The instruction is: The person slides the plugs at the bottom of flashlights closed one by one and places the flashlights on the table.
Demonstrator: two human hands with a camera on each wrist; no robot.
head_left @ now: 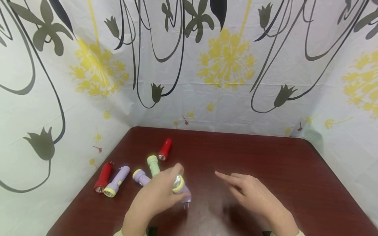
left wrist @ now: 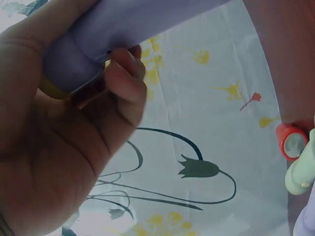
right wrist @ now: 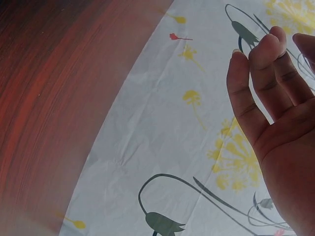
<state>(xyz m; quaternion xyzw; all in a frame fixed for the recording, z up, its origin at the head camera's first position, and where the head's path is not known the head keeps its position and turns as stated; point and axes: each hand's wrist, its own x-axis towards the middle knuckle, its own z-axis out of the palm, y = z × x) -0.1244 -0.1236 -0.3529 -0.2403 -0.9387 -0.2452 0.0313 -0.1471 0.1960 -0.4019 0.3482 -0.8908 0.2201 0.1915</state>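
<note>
My left hand [head_left: 156,193] grips a purple flashlight [head_left: 184,192] with a yellow rim; its lens end is up and two metal plug prongs point down at the other end. In the left wrist view the fingers curl around the head of this purple flashlight [left wrist: 142,19]. Just beyond that hand lie a green flashlight [head_left: 153,164] and another purple flashlight [head_left: 141,177], both partly hidden by it. My right hand [head_left: 251,193] hovers over the table on the right, fingers loosely extended and holding nothing; the right wrist view shows its bare palm [right wrist: 290,152].
At the table's left edge a red flashlight [head_left: 104,178] and a purple flashlight [head_left: 116,182] lie side by side. Farther back lies a second red flashlight [head_left: 165,149]. A patterned white sheet [head_left: 183,72] hangs around the dark red-brown table [head_left: 265,157].
</note>
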